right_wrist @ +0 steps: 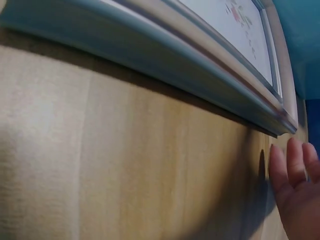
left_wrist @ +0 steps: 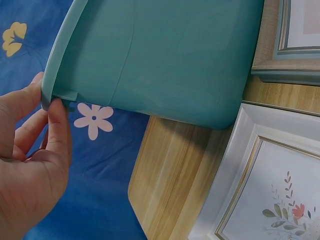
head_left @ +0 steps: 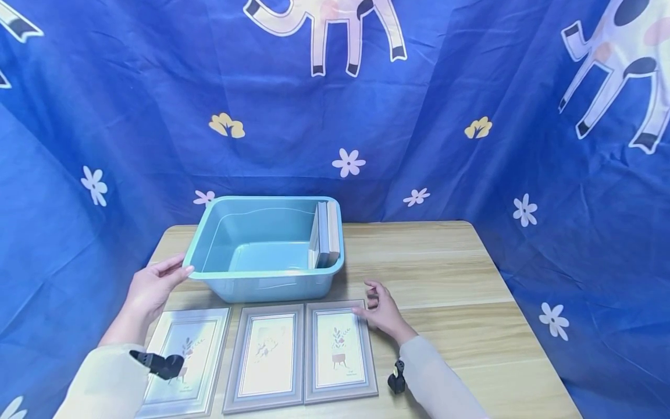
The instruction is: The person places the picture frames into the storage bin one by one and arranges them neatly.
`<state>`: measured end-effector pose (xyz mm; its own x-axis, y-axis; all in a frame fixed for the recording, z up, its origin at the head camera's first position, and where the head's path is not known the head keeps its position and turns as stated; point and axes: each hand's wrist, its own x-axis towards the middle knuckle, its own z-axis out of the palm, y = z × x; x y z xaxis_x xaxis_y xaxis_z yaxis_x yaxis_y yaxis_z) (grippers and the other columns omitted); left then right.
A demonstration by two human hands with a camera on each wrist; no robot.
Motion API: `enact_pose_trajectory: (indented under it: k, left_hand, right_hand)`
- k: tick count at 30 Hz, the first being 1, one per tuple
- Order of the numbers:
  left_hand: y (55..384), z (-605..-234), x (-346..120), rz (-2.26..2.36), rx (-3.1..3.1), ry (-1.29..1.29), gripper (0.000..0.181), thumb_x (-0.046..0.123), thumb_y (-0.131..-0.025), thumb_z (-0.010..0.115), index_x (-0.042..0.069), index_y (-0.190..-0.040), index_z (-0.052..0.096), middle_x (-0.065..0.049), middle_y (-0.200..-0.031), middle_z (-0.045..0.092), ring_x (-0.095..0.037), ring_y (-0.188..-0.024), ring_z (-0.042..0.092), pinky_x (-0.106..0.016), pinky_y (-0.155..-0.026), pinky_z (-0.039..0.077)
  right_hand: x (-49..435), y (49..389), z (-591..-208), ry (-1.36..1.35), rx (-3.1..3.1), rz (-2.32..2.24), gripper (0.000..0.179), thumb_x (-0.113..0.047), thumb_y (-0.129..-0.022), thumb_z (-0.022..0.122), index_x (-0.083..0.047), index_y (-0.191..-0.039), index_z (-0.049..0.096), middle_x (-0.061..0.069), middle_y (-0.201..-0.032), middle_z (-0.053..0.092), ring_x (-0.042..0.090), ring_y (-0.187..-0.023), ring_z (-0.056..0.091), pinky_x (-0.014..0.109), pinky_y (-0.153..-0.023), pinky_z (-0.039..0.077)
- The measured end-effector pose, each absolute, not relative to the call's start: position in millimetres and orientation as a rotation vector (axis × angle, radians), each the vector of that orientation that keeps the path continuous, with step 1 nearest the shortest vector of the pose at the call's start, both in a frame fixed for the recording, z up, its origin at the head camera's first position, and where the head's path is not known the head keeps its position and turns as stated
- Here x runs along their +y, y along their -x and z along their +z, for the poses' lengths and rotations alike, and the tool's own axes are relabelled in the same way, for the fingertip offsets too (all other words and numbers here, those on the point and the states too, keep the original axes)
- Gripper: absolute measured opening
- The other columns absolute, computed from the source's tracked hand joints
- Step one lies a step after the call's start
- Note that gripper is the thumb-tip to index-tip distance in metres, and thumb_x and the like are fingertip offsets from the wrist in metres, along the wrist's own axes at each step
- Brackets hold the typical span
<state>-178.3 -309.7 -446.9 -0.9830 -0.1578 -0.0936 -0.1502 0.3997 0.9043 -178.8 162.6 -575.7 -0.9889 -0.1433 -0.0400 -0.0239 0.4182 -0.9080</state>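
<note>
My left hand [head_left: 148, 293] pinches the rim at the front left corner of a light blue plastic basin [head_left: 267, 286]; the left wrist view shows thumb and fingers [left_wrist: 58, 127] on either side of that rim. Several thin picture frames [head_left: 323, 235] stand on edge inside, against the right wall. In front of the basin lie a white picture frame [head_left: 201, 337], a middle one [head_left: 268, 355] and a right one [head_left: 337, 349], all face up. My right hand [head_left: 386, 311] hovers at the right frame's far right corner, fingers loosely bent and holding nothing.
Everything lies on a wood-grain table [head_left: 419, 262] with rounded far corners. A blue curtain [head_left: 293, 134] printed with cows and flowers encloses the back and sides. A black wrist strap mount [head_left: 166, 365] hangs over the white frame.
</note>
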Motion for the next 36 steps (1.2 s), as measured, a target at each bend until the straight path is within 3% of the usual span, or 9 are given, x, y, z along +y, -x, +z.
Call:
enact_pose_trajectory:
  k: [8,14,22,36]
  left_hand:
    - [179,-446,-310,-1.723,-2.592,-0.272,0.071,0.034,-0.09,0.066,-0.006,-0.141,0.038,0.009,-0.114,0.055,0.012,-0.092,0.049,-0.009,-0.078,0.048]
    - [179,-446,-310,-1.725,-2.588,-0.259,0.071,0.034,-0.091,0.066,-0.007,-0.141,0.037,0.002,-0.12,0.055,0.012,-0.092,0.049,-0.009,-0.078,0.048]
    - [181,-448,-312,-1.928,-2.419,-0.218,0.072,0.022,-0.089,0.07,-0.015,-0.138,0.033,0.026,-0.096,0.055,0.012,-0.086,0.055,-0.006,-0.074,0.047]
    - [179,-446,-311,-1.953,-2.407,-0.23,0.073,0.022,-0.089,0.07,-0.015,-0.139,0.032,0.023,-0.099,0.054,0.013,-0.086,0.054,-0.005,-0.074,0.047]
  right_hand:
    - [162,174,-581,0.06,2.588,-1.515,0.081,-0.031,-0.072,0.085,-0.001,-0.136,0.045,0.015,-0.117,0.052,0.022,-0.089,0.059,0.03,-0.073,0.054]
    - [164,174,-583,0.092,2.58,-1.52,0.074,-0.026,-0.072,0.085,0.005,-0.13,0.051,0.015,-0.111,0.057,0.019,-0.085,0.061,0.027,-0.073,0.054]
    - [165,173,-585,0.116,2.617,-1.517,0.061,-0.018,-0.071,0.085,0.009,-0.12,0.059,0.014,-0.101,0.062,0.016,-0.081,0.062,0.022,-0.069,0.054]
    - [155,171,-582,0.05,2.655,-1.519,0.044,-0.004,-0.074,0.08,0.01,-0.111,0.061,0.015,-0.098,0.065,0.028,-0.087,0.066,0.027,-0.075,0.056]
